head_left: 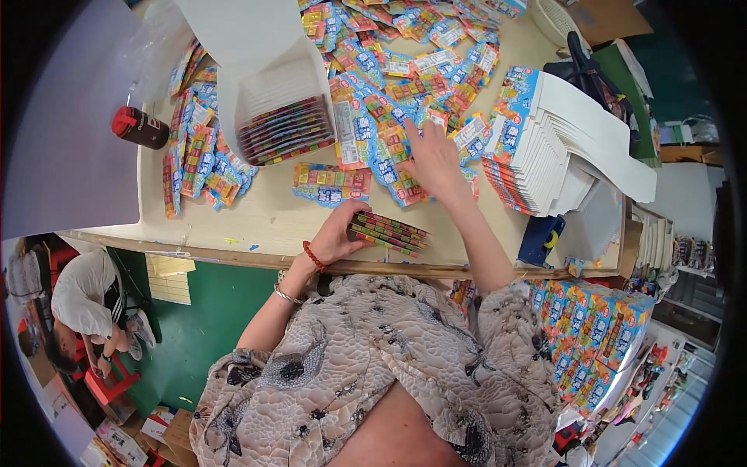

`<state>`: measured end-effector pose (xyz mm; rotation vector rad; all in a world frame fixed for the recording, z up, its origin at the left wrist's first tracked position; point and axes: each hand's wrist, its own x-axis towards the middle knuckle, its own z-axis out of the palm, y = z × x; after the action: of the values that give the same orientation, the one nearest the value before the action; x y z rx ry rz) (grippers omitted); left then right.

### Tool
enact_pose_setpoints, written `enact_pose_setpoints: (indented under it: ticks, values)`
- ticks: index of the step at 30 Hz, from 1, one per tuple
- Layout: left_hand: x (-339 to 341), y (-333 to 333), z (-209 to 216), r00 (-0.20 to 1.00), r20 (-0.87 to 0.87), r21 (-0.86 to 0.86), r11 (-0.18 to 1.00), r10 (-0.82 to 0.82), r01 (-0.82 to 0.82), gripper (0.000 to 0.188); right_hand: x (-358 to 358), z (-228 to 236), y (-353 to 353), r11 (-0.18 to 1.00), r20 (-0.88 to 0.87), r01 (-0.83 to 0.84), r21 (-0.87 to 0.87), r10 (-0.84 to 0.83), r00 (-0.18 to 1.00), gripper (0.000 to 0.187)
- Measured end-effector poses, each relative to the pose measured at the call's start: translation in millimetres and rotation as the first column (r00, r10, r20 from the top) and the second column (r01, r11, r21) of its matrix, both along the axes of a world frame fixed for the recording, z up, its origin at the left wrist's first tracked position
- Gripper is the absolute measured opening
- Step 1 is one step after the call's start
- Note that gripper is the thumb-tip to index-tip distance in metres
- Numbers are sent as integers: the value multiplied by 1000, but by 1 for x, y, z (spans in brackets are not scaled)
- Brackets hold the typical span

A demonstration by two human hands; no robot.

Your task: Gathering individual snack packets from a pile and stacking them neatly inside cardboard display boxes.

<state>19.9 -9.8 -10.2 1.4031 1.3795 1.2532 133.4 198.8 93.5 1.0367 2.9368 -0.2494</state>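
Observation:
My left hand (pixel 334 238) is closed round one end of a small stack of flat candy packets (pixel 391 233), held edge-up at the front of the table. Out over the loose colourful packets (pixel 401 160) reaches my right hand (pixel 437 159), its fingers apart and the index finger and thumb at the packets; nothing is gripped in it. An open white box (pixel 333 93) stands behind my left hand, with a row of packets (pixel 286 131) packed upright inside. Between the box and my hands lies a single packet (pixel 331 183).
Flattened white cartons (pixel 572 144) lean in a stack at the right, near a blue tape dispenser (pixel 538 240). More packets (pixel 204 156) and a dark red-capped bottle (pixel 140 128) are at the left. Filled boxes (pixel 595 327) stand below right; a person (pixel 89 300) sits lower left.

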Motion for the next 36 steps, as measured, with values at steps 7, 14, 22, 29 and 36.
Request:
enact_pose_setpoints:
  ticks: [7, 14, 22, 29, 36]
  values:
    - [3, 4, 4, 1000, 11, -15, 1000, -13, 13, 63, -34, -36, 70, 851, -28, 0, -526, -18, 999, 91]
    - [2, 1, 0, 999, 47, -49, 999, 10, -8, 60, -12, -38, 47, 775, -31, -33, -631, 17, 999, 71]
    - [3, 3, 2, 998, 70, -83, 997, -5, 11, 59, -3, -24, 41, 800, -166, -165, -577, 83, 983, 61]
    - [5, -2, 6, 991, -134, 125, 992, 21, -4, 66, 64, 2, -7, 530, -533, -203, -823, -599, 598, 38]
    - [11, 1, 18, 957, 280, -137, 990, 70, -32, 124, 124, -89, -48, 146, -332, -410, -900, -840, 430, 41]
